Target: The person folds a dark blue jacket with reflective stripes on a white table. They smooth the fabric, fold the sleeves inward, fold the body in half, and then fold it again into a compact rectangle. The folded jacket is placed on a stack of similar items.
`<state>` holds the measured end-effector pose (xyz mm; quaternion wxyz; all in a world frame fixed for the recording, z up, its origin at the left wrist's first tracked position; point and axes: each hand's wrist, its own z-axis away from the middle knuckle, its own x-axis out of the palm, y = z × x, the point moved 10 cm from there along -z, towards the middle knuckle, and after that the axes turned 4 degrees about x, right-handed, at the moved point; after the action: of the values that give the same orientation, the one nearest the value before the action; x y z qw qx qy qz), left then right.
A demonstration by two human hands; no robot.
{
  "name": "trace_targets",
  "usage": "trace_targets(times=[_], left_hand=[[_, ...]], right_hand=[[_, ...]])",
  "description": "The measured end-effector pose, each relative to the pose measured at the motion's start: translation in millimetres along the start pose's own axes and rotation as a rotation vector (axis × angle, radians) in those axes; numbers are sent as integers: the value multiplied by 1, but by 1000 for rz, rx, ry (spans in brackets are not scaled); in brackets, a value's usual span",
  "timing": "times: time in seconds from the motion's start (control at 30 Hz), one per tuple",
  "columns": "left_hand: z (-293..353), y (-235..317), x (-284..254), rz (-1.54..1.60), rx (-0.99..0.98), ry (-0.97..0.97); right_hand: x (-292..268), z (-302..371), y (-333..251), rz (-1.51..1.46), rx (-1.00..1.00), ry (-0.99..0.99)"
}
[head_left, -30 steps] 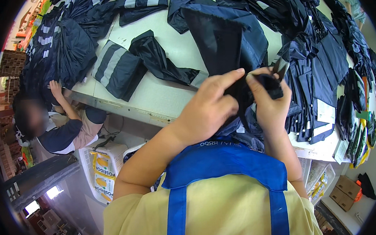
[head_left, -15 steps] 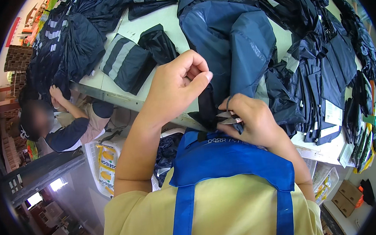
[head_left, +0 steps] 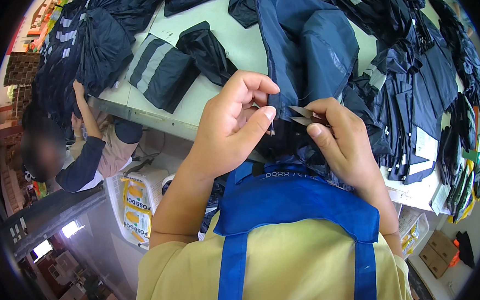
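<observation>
My left hand (head_left: 233,123) is closed at the hem of a dark navy garment (head_left: 330,48), with thumb and forefinger at its edge. That garment looks like shiny rain fabric and hangs over the table's near edge. My right hand (head_left: 343,138) grips small thread snips (head_left: 301,115). Their two pointed blades are apart and face the hem, close to a thin thread. The snips' handles are mostly hidden in my palm. Just left of my left hand lies a folded dark piece with a grey stripe (head_left: 152,67), beside a crumpled black piece (head_left: 206,53).
Piled dark garments (head_left: 412,90) cover the right side of the white table (head_left: 166,25). More hang at the far left, where a co-worker (head_left: 86,154) sits with hands at the fabric. A white basket (head_left: 117,212) with yellow packs stands below the table, left of me.
Both hands have risen away from me; the left has taken the garment's edge. The snips have come up beside it, and the garment has shifted right. The co-worker's arm has lifted.
</observation>
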<state>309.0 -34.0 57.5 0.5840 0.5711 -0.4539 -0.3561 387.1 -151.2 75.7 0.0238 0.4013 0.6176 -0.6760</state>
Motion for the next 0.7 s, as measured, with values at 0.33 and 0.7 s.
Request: trace_targets(times=[0.33,0.7], left_hand=[[0,-4,3,56,-8,-1],[5,-12,0,204,-22,3]], right_hand=[[2,-2,22,-342,105,93],[-9,9,51,-628,218,148]])
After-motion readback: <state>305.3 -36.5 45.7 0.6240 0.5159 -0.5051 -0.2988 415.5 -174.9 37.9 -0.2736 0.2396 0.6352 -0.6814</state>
